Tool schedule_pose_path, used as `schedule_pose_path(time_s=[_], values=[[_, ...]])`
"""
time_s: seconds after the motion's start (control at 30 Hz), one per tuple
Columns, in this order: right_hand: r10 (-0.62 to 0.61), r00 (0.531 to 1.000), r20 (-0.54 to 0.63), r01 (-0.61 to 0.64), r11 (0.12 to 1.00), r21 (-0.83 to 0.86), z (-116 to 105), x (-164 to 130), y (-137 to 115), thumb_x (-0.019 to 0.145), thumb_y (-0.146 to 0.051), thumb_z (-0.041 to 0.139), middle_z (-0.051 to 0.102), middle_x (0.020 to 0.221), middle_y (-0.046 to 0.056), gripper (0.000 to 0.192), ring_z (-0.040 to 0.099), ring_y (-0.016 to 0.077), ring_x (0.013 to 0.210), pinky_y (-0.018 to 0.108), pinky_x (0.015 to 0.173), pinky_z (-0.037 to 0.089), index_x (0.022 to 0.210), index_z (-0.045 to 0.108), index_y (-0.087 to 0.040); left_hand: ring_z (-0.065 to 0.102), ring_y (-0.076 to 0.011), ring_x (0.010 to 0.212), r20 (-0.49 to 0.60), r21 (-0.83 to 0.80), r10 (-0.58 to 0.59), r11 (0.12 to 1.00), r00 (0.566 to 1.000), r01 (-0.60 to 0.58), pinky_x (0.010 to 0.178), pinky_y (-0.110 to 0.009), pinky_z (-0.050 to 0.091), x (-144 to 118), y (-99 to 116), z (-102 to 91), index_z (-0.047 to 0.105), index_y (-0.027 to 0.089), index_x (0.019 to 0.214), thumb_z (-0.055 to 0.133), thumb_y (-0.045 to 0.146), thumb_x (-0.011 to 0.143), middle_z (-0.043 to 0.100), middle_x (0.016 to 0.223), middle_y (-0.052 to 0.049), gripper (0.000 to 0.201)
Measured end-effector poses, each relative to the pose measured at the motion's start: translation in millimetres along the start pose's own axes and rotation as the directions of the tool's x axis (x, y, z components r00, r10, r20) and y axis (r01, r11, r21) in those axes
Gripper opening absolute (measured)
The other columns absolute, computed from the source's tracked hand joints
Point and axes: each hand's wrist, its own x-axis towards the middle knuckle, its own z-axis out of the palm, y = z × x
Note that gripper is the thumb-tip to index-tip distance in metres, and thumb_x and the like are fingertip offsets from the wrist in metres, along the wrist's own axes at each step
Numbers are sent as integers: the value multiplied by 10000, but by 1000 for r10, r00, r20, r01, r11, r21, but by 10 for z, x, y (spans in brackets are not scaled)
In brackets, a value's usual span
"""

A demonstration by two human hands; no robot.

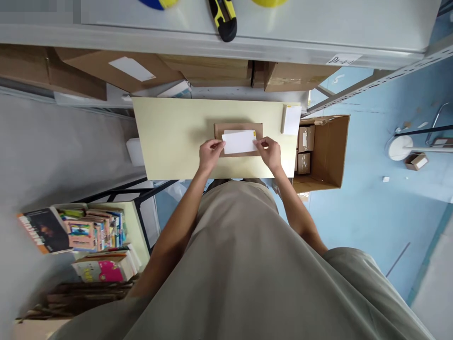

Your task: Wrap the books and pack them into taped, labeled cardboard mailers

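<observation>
Mid-bench, the left hand (211,154) and right hand (270,152) each pinch an end of the white label (239,141), laying it onto the brown parcel (238,128), which next wants smoothing flat

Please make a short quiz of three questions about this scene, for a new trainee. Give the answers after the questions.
1. True or false: both hands touch the white label.
2. What does the white label lie on? A) a book B) the brown parcel C) the floor
3. Fill in: the open carton beside the table holds small ____.

Key
1. True: the left hand pinches the label's left end, and the right hand its right end.
2. B: the parcel lies flat on the table.
3. Boxes.
</observation>
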Motion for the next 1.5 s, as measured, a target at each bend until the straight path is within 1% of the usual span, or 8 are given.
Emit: schedule_pose_path(time_s=[0.1,0.2,0.4,0.67,0.93,1.2,1.37,1.5], values=[[59,998,-13,-60,997,-39,118,148,110,1033,-858,658,841,957,109,630,779,275,915,425,872,622,895,726,-247,714,-226,891,4,109,37,993,999,-38,911,-359,584,251,-13,84,860,195,927,832,370,905,821,940,-68,178],[82,997,-18,-83,992,-90,231,207,204,1068,-768,664,851,985,117,548,783,280,913,432,880,621,939,737,-241,706,-223,876,6,136,28,990,1000,-29,890,-355,562,359,-52,135,860,186,927,810,321,920,798,913,-63,144],[64,997,-42,-69,988,-135,292,271,325,1089,-639,675,846,966,101,413,776,292,915,452,907,639,945,725,-254,697,-232,897,-16,183,59,982,998,-55,931,-376,561,344,-121,184,849,211,909,804,322,920,774,920,-59,120],[88,996,-16,-89,975,-203,293,289,312,1087,-393,711,830,992,88,215,773,280,926,469,966,631,927,675,-254,668,-228,877,-33,179,72,982,997,-65,935,-376,568,305,-158,199,837,230,911,803,345,910,744,904,-55,120],[143,990,-14,-142,960,-241,308,332,290,1073,-349,709,832,1019,105,164,775,301,989,487,1019,619,950,705,-242,655,-223,852,-39,177,60,983,997,-53,941,-382,556,290,-117,215,843,223,906,818,310,929,707,873,-42,93],[127,990,-61,-139,950,-278,420,335,311,1070,-283,654,827,1044,137,133,763,323,1018,538,1051,629,966,722,-236,665,-238,862,-75,169,75,984,994,-61,959,-400,557,276,-116,268,836,225,895,821,294,939,686,836,-35,83],[165,982,-94,-185,937,-297,431,349,284,1085,-249,686,824,1121,189,114,758,375,1135,589,1102,607,997,745,-207,702,-278,971,-75,238,127,966,989,-106,1019,-429,567,249,-102,282,768,241,867,801,287,975,696,832,-51,122],[260,958,-121,-287,885,-367,373,319,215,1114,-379,727,815,1211,230,223,758,424,1211,654,1139,601,1137,776,-163,718,-287,1084,-114,250,101,966,988,-70,1098,-444,555,192,-95,268,699,236,1042,829,286,1013,718,944,-54,143]])
